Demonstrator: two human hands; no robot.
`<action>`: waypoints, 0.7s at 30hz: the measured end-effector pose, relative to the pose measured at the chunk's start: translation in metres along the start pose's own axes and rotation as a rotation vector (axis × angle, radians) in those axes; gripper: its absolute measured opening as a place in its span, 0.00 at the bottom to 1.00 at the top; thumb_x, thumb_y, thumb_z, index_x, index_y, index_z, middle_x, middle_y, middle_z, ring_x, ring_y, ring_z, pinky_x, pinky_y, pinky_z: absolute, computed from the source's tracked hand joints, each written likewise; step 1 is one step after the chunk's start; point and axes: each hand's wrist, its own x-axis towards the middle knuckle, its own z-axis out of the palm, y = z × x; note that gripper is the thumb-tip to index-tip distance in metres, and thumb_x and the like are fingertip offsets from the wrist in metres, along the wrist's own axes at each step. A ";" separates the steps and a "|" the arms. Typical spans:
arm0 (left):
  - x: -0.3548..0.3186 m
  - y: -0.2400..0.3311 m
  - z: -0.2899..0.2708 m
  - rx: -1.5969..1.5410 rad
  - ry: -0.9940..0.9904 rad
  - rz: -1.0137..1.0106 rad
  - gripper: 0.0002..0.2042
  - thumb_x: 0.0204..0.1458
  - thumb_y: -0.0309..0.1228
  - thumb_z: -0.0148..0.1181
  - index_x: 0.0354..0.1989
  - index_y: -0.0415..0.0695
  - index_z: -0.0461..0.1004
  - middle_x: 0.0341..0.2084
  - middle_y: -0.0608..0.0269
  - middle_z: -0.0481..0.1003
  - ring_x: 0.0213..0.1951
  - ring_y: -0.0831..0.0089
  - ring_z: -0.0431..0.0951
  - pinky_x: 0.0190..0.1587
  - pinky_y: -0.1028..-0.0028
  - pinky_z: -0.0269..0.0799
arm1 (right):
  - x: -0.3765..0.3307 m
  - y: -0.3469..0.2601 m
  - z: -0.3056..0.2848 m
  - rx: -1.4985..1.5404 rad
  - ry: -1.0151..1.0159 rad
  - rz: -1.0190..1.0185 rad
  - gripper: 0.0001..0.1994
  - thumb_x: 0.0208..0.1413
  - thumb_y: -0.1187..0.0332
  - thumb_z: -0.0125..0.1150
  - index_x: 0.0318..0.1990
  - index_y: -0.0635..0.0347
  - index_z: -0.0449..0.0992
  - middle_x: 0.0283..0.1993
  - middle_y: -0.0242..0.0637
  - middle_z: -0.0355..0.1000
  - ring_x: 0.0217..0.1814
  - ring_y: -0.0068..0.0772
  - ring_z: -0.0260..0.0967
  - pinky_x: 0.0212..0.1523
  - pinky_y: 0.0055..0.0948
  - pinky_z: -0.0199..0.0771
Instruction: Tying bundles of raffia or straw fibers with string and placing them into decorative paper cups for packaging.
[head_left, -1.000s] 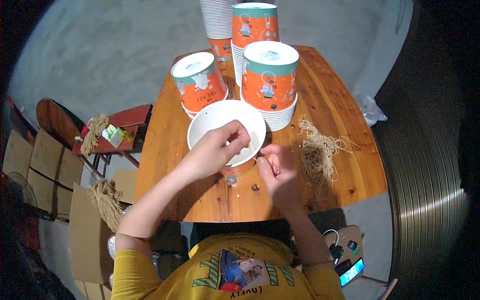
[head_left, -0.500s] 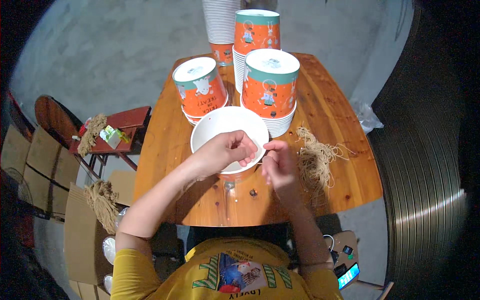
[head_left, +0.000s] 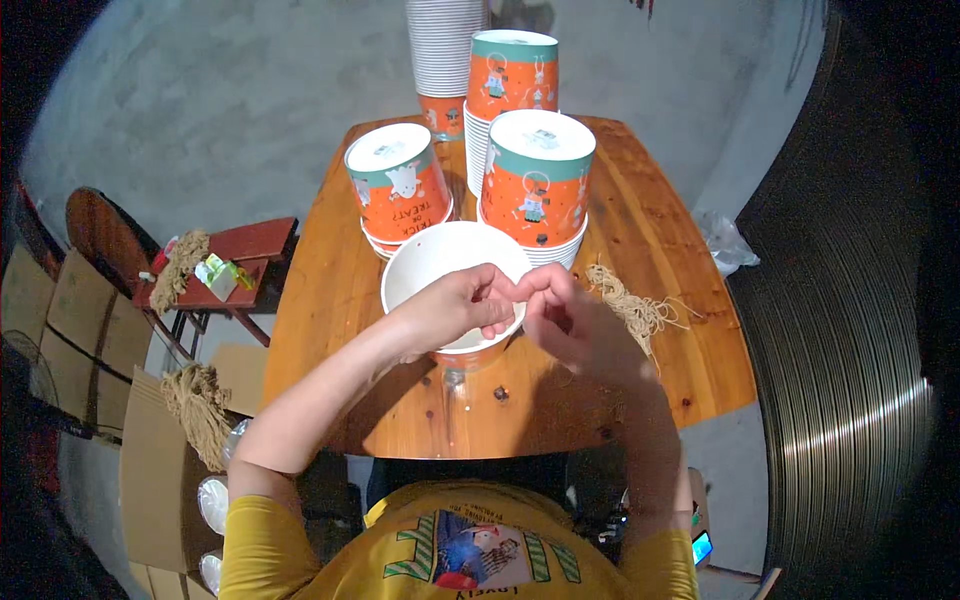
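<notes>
White inside and orange outside, the open bucket [head_left: 415,272] sits mouth up at your 12 o'clock on the wooden table [head_left: 700,360], with upturned bucket stacks at its 11 [head_left: 402,200] and 1 o'clock [head_left: 536,205]. Over its 4 o'clock rim, your left hand [head_left: 482,300] and right hand [head_left: 565,315] curl partly closed, fingertips close together; whether either pinches anything, I cannot tell. Beige twine [head_left: 640,312] lies at your right hand's 3 o'clock.
</notes>
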 end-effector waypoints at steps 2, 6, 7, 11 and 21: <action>0.000 0.003 0.000 0.017 -0.015 -0.056 0.05 0.55 0.28 0.55 0.35 0.39 0.71 0.24 0.70 0.70 0.26 0.84 0.66 0.31 0.83 0.64 | 0.006 -0.001 -0.004 -0.015 -0.001 -0.005 0.06 0.58 0.75 0.47 0.43 0.60 0.64 0.25 0.20 0.56 0.24 0.10 0.52 0.25 0.14 0.54; 0.002 0.003 0.002 0.055 0.008 -0.077 0.04 0.54 0.27 0.56 0.32 0.40 0.72 0.23 0.71 0.70 0.25 0.85 0.66 0.29 0.83 0.63 | 0.016 0.001 -0.008 0.052 -0.008 -0.018 0.04 0.57 0.75 0.46 0.39 0.61 0.65 0.27 0.22 0.58 0.25 0.11 0.53 0.25 0.13 0.56; 0.004 -0.002 0.000 0.035 -0.013 -0.081 0.04 0.53 0.28 0.57 0.32 0.40 0.72 0.23 0.71 0.71 0.25 0.85 0.66 0.29 0.83 0.62 | 0.018 0.002 -0.006 0.051 -0.010 -0.020 0.04 0.57 0.75 0.46 0.39 0.61 0.65 0.27 0.22 0.58 0.25 0.11 0.53 0.25 0.13 0.56; 0.003 0.005 0.002 -0.004 -0.087 -0.076 0.05 0.53 0.29 0.58 0.33 0.40 0.73 0.22 0.72 0.70 0.25 0.85 0.65 0.28 0.84 0.61 | 0.022 0.012 -0.002 0.084 0.104 0.058 0.04 0.55 0.76 0.49 0.38 0.62 0.66 0.27 0.22 0.59 0.25 0.11 0.54 0.26 0.14 0.58; 0.004 0.005 0.001 -0.066 -0.039 -0.190 0.06 0.52 0.31 0.60 0.31 0.41 0.75 0.21 0.73 0.70 0.23 0.85 0.64 0.27 0.84 0.61 | -0.013 0.054 0.019 0.188 0.314 0.110 0.05 0.52 0.76 0.56 0.36 0.59 0.68 0.27 0.26 0.63 0.26 0.17 0.61 0.27 0.19 0.62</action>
